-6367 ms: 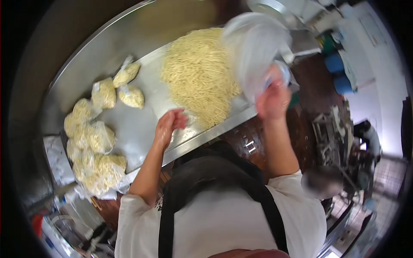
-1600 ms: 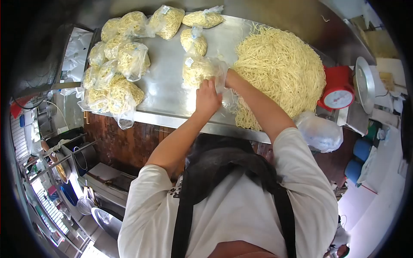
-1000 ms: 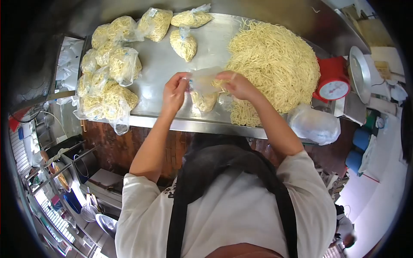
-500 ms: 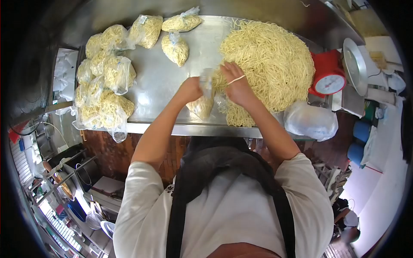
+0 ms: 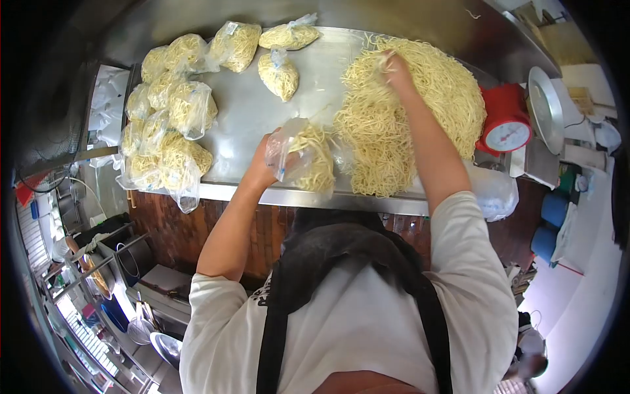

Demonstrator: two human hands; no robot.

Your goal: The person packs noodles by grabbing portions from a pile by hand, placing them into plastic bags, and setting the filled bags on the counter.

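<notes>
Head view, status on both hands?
Left hand holding plastic noodle bag. Right hand at noodle pile, grip blurred. Filled bags left, out of the way.

Left grip (image 5: 265,161) partly out of sight behind bag (image 5: 281,146)

From afar, I see on the silver metal desk (image 5: 243,111) clear plastic noodle bags (image 5: 190,108) left, a yellow noodle heap (image 5: 377,134) right.

The counter (image 5: 243,125) is of shiny metal. On its left side lie many noodle bags (image 5: 190,108), most of them crowded together, with some plastic hanging over the front edge. On its right lies a big noodle heap (image 5: 377,141).
</notes>
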